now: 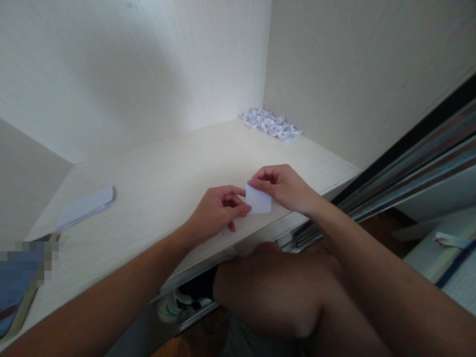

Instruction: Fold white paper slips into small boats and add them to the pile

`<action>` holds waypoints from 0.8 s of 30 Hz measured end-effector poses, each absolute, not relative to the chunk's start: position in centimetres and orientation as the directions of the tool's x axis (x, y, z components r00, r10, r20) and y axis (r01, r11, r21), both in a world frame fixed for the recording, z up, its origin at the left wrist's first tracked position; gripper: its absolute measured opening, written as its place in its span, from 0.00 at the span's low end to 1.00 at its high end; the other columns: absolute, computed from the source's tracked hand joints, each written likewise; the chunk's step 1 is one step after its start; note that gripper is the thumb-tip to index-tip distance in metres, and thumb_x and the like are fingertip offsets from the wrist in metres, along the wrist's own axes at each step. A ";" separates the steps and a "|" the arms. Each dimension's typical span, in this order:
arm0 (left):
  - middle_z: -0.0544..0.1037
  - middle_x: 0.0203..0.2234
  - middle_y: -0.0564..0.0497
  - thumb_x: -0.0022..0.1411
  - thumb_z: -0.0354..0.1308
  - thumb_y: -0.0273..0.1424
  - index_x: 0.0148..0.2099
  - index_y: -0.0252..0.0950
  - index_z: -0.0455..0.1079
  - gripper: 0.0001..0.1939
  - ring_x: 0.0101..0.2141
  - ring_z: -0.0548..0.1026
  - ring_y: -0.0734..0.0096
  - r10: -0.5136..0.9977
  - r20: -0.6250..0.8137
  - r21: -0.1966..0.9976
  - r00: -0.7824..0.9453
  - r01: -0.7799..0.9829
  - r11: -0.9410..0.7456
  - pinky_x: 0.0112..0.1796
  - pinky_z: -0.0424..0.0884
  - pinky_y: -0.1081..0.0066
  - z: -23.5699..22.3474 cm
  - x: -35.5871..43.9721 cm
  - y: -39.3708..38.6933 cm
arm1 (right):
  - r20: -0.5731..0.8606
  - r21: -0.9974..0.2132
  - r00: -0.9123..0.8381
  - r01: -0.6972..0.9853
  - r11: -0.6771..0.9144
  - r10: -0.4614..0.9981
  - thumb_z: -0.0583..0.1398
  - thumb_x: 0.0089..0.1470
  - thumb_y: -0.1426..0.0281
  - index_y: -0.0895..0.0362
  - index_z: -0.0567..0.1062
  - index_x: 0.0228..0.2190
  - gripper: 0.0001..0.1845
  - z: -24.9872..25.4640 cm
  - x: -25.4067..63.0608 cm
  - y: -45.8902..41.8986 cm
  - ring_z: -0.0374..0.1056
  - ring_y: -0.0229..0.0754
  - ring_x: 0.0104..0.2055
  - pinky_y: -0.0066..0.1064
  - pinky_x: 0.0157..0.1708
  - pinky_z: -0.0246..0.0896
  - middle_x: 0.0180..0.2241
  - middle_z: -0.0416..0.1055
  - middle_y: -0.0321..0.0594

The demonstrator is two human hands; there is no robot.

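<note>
A small white piece of paper (259,199) is held up just above the front part of the pale shelf (156,173). My right hand (284,187) pinches its upper edge between thumb and fingers. At its lower left corner, my left hand (221,210) grips the paper with the thumb and a finger, the other fingers curled behind. The paper looks flat and roughly square; whether it is folded I cannot tell.
Several small folded paper pieces (271,124) lie heaped in the shelf's back right corner. A stack of white paper (86,206) rests at the left. Near the left front edge lies a phone-like device (22,287), its screen blurred. Panels enclose the back and sides.
</note>
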State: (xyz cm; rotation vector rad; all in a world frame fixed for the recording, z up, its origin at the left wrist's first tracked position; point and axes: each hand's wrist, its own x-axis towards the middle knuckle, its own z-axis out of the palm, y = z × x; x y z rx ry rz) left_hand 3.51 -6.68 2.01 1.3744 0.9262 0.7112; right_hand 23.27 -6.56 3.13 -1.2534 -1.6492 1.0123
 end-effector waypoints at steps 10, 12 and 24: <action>0.78 0.21 0.54 0.48 0.73 0.30 0.45 0.31 0.74 0.22 0.17 0.69 0.78 0.871 -0.080 0.996 0.485 0.072 0.052 0.17 0.67 0.78 2.0 3.4 -6.6 | 0.093 -0.967 -0.216 0.212 0.140 0.972 0.66 0.52 0.62 0.58 0.79 0.27 0.12 3.8 23.9 -6.4 0.65 0.35 0.27 0.29 0.28 0.58 0.25 0.75 0.36; 0.78 0.21 0.54 0.48 0.73 0.30 0.46 0.31 0.75 0.22 0.18 0.70 0.78 0.884 -0.068 0.996 0.464 0.083 0.033 0.18 0.67 0.78 2.0 3.4 -6.5 | 0.095 -0.971 -0.192 0.198 0.134 0.977 0.66 0.52 0.62 0.59 0.79 0.27 0.12 4.0 24.3 -6.4 0.64 0.35 0.28 0.29 0.29 0.57 0.25 0.74 0.35; 0.78 0.21 0.54 0.46 0.74 0.32 0.48 0.29 0.76 0.26 0.19 0.69 0.77 0.901 -0.061 0.995 0.430 0.101 0.020 0.20 0.68 0.77 2.1 3.3 -6.3 | 0.112 -0.959 -0.272 0.223 0.176 0.956 0.64 0.55 0.60 0.59 0.80 0.30 0.14 3.7 24.9 -6.5 0.64 0.35 0.28 0.30 0.31 0.57 0.26 0.74 0.36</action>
